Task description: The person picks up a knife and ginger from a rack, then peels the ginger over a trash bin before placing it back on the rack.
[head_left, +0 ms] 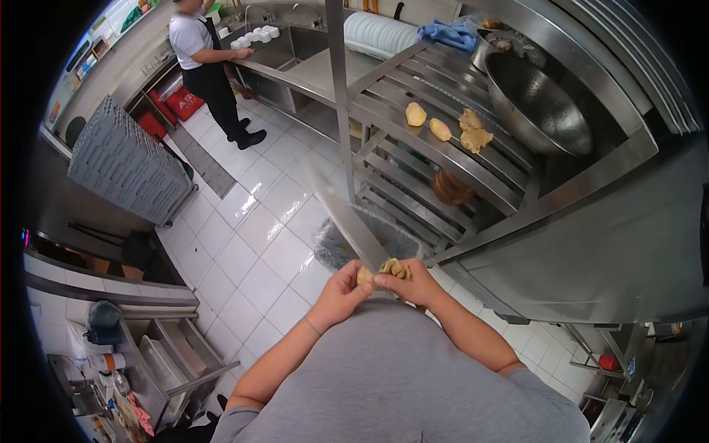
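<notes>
My left hand pinches a small pale yellow piece in front of my shirt. Close beside it, my right hand is closed on a knobbly yellow-brown clump; its thumb meets the pale piece. A long, flat metal strip, partly blurred, reaches from the hands up and left; I cannot tell what holds it. Below the hands is a bin with a clear plastic liner. On the slatted metal rack lie peeled yellow pieces and a knobbly root-like piece.
A metal colander and a blue cloth are on the rack. Another person stands at the sink counter with white cups. Stacked grey crates stand left, a metal shelf unit lower left.
</notes>
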A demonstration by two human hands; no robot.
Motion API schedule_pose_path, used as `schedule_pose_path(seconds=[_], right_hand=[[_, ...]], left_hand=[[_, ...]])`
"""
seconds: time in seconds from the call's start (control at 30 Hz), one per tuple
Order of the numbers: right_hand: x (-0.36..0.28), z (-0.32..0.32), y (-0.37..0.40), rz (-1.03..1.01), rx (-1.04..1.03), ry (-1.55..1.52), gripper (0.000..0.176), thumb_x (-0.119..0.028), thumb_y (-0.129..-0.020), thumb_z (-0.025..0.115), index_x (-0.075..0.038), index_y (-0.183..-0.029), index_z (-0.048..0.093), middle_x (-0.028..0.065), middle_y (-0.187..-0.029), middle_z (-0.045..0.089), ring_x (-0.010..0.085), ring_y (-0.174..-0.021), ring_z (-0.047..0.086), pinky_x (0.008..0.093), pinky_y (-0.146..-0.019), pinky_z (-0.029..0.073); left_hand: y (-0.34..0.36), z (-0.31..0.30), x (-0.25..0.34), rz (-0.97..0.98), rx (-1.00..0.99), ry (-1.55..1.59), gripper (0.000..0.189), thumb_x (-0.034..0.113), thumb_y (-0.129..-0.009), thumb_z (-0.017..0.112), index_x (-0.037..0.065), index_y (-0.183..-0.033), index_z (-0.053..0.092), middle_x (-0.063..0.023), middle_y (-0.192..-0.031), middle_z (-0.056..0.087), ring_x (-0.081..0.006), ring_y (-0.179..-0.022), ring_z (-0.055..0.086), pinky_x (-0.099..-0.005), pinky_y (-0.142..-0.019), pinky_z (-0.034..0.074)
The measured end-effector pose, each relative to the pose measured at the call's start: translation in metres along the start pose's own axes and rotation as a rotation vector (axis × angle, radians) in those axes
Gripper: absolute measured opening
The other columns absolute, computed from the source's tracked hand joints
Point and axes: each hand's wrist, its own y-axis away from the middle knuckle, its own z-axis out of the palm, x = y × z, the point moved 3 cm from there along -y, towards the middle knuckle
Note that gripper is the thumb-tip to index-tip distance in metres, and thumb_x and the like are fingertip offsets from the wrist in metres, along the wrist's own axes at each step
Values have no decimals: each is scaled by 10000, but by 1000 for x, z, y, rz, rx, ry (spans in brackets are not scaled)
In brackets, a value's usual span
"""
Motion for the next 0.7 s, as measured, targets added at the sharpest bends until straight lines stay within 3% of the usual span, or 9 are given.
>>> schedule_pose_path(seconds=[0.07, 0.13, 0.2, 0.27, 0.4, 0.47, 0.57, 0.63, 0.7], right_hand=[[4, 0, -3, 86, 4, -108, 376, -396, -893, 839, -29, -888, 758, -4, -663, 641, 85, -537, 562, 269, -512, 438], [6, 0, -5, 105, 5, -266, 373, -394, -902, 836, -42, -856, 725, -30, -631, 581, 70, -470, 490, 255, -439, 369], [7, 0, -6, 87, 6, -241, 372, -396, -900, 839, -43, -860, 726, -27, -635, 589, 73, -468, 489, 257, -432, 370], [7, -1, -6, 72, 9, -217, 372, -398, -899, 841, -45, -865, 728, -23, -639, 598, 76, -465, 488, 259, -426, 371], [4, -1, -4, 41, -4, -110, 392, -416, -882, 854, -45, -854, 732, -22, -650, 613, 76, -501, 518, 264, -467, 400], [-11, -4, 0, 37, -1, -88, 409, -433, -871, 860, -42, -854, 740, -19, -658, 625, 79, -522, 536, 272, -493, 424], [-15, -9, 4, 122, 30, 147, 461, -497, -838, 864, -47, -899, 783, 27, -704, 698, 130, -601, 626, 309, -597, 501], [-7, -10, 0, -15, 68, 233, 526, -574, -796, 859, -75, -958, 814, 87, -775, 754, 204, -697, 705, 347, -701, 547], [-11, -14, 3, 8, 54, 300, 542, -592, -785, 857, -87, -978, 820, 103, -795, 762, 230, -725, 719, 356, -720, 553]], left_hand=[[3, 23, 29, 332, 137, -91, 589, 185, -993, 745, 41, -1494, 471, -88, -1261, 639, -172, -1133, 642, -327, -988, 523], [2, 19, 30, 300, 100, -152, 633, 149, -982, 748, 33, -1521, 437, -107, -1313, 621, -197, -1190, 635, -341, -1034, 506], [2, 17, 30, 268, 64, -208, 680, 113, -970, 752, 25, -1548, 404, -126, -1365, 603, -222, -1246, 627, -356, -1080, 489], [3, 16, 30, 268, 82, -412, 647, 139, -986, 732, 33, -1540, 415, -123, -1349, 626, -214, -1217, 638, -343, -1045, 502], [6, 18, 38, 242, 86, -470, 611, 178, -991, 730, 52, -1515, 443, -130, -1271, 675, -223, -1143, 677, -343, -969, 535], [7, 17, 39, 201, 111, -543, 555, 214, -996, 724, 72, -1474, 479, -145, -1146, 712, -250, -1021, 714, -363, -870, 559], [8, 18, 40, 193, 96, -590, 500, 243, -994, 725, 67, -1414, 518, -164, -1066, 721, -289, -920, 723, -375, -812, 563], [8, 18, 42, 148, 97, -612, 474, 266, -990, 729, 60, -1374, 543, -170, -1033, 722, -294, -899, 722, -375, -802, 562], [9, 16, 43, 102, 99, -635, 453, 289, -986, 733, 52, -1334, 567, -176, -1000, 724, -299, -879, 721, -375, -791, 561]])
